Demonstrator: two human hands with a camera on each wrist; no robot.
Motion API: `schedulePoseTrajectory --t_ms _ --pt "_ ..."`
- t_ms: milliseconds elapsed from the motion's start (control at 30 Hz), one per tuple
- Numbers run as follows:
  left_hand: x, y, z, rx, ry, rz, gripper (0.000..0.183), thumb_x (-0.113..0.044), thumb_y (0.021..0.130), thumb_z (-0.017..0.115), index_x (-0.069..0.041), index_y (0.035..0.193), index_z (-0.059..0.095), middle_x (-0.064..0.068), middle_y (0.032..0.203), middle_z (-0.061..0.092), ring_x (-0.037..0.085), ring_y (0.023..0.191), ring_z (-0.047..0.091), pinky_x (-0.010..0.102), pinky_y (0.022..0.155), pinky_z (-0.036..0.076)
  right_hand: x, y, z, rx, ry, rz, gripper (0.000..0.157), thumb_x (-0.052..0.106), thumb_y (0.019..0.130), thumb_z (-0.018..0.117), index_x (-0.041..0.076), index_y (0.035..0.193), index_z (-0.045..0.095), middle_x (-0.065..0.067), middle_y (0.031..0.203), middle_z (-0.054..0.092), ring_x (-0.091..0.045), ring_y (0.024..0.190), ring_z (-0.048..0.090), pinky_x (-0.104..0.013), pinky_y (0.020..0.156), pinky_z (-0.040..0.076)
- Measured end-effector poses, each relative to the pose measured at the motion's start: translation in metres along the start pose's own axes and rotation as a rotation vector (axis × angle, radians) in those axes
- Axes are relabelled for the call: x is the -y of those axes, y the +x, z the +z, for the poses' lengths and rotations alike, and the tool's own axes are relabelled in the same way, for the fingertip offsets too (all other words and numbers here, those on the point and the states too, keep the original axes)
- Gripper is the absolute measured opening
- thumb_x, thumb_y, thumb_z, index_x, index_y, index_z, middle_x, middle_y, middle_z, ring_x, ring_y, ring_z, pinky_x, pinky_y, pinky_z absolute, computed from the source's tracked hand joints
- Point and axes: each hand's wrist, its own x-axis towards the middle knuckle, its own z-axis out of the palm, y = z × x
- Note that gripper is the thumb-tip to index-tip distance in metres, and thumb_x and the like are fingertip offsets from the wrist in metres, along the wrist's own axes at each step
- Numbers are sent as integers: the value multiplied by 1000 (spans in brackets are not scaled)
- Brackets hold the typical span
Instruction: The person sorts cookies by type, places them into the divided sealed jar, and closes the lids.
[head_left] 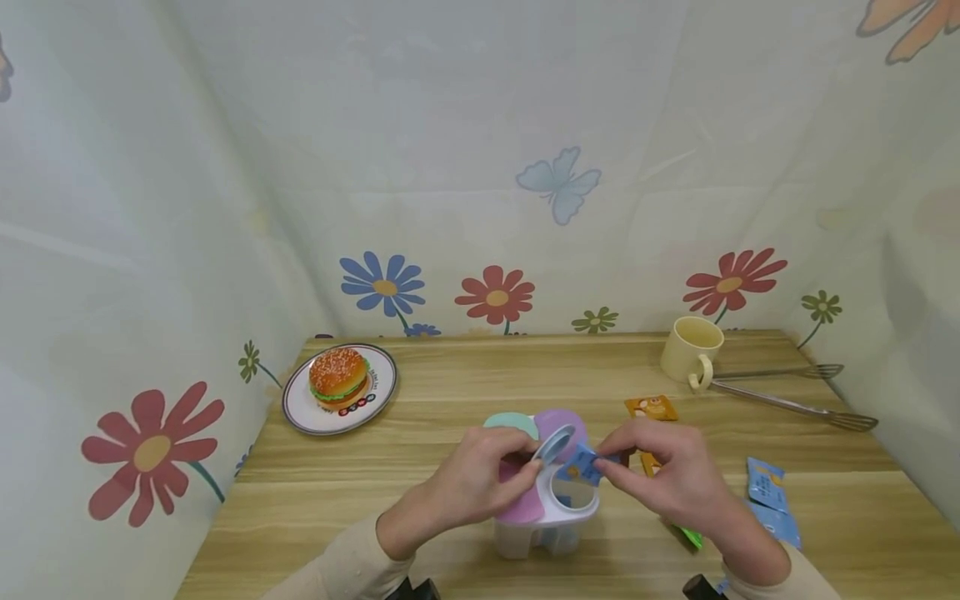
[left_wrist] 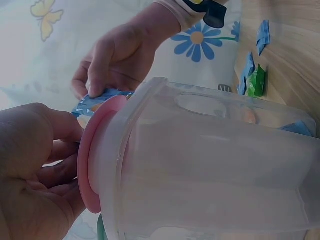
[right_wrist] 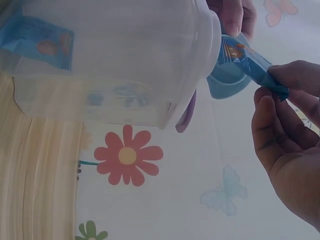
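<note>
A clear plastic container (head_left: 513,542) with round pastel lids stands at the table's front middle. My left hand (head_left: 476,475) pinches its raised blue lid (head_left: 556,444), keeping that round opening uncovered. Between thumb and fingers, my right hand (head_left: 671,468) holds a small blue snack packet (head_left: 581,465) by one end. The packet's other end is tilted over the opening, beside the raised lid. In the right wrist view, another blue packet (right_wrist: 40,42) lies inside the container, seen through its wall. The pink lid (head_left: 522,500) is down, partly hidden by my left hand.
Orange packets (head_left: 651,407), a green packet (head_left: 688,537) and blue packets (head_left: 767,485) lie to the right. Behind them are a yellow mug (head_left: 686,350) and two whisks (head_left: 795,405). A plate (head_left: 300,404) with a burger (head_left: 339,377) sits at the back left.
</note>
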Motion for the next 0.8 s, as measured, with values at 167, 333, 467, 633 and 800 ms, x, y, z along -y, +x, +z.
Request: schedulePoseTrajectory --t_ms 167,333,467,633,800 --pt "0 -1 1 4 -14 -14 2 -10 88 68 -8 88 68 -1 82 68 -1 77 62 9 71 51 13 9 2 3 0 -13 38 -21 61 76 8 85 69 -1 75 66 -6 65 56 -18 58 48" --pt "2 -1 2 1 -16 -10 1 -9 87 68 -7 87 68 0 82 68 -1 77 62 9 70 51 4 3 4 17 4 -7 26 -12 70 78 9 85 70 -2 75 67 -6 65 56 -18 58 48" --pt "2 -1 2 -9 -14 5 4 -10 88 67 -6 86 68 0 81 68 0 76 62 9 70 51 -10 -6 6 30 -21 -26 35 -15 64 80 11 86 72 0 77 69 -5 67 58 -17 58 49" --pt "2 -1 2 -10 -13 6 5 -11 88 67 -6 87 68 0 82 68 0 77 62 9 70 51 -20 -14 8 66 -33 -52 40 -16 61 80 11 90 75 0 84 70 -8 73 64 -16 62 52" --pt "3 -1 2 -9 -4 14 4 -10 87 68 -6 88 68 0 82 68 1 77 63 9 70 51 -21 -16 9 96 -52 -51 40 -13 64 81 14 93 75 3 88 70 -8 77 65 -16 63 52"
